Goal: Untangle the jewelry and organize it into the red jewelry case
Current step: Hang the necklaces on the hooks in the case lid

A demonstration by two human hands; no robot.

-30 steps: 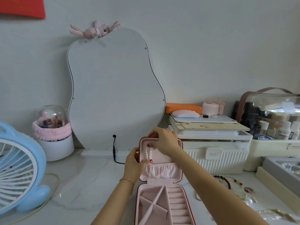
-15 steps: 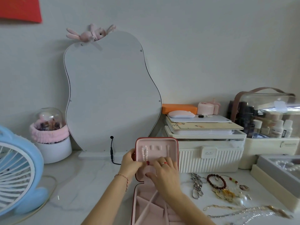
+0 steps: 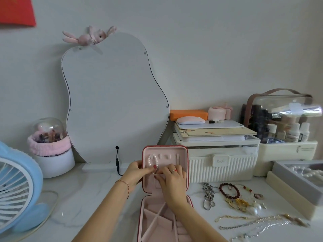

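Note:
The red jewelry case [image 3: 184,155] stands open in front of me, its pink-lined lid upright and its divided tray flat on the table. A white pearl strand [image 3: 152,159] hangs from a hook at the top left of the lid. My left hand [image 3: 135,173] grips the lid's left edge, its thumb by the lower end of the pearls. My right hand [image 3: 172,179] lies over the lid's lower pocket, fingertips meeting the left thumb at the strand's bottom end. To the right on the table lies loose jewelry: a silver chain [image 3: 208,196], a dark bead bracelet [image 3: 229,190], gold pieces [image 3: 240,203] and thin chains [image 3: 258,222].
A pear-shaped mirror [image 3: 113,102] leans on the wall behind the case. A blue fan [image 3: 15,186] is at the left, with a white pot with a pink band [image 3: 50,151] behind it. White storage boxes [image 3: 218,154] and a grey jewelry tray [image 3: 300,179] fill the right side.
My right hand came down from the lid's top hooks to the pocket at the lid's bottom. The pearl strand now hangs from the hook. The view tilted, showing more jewelry at right.

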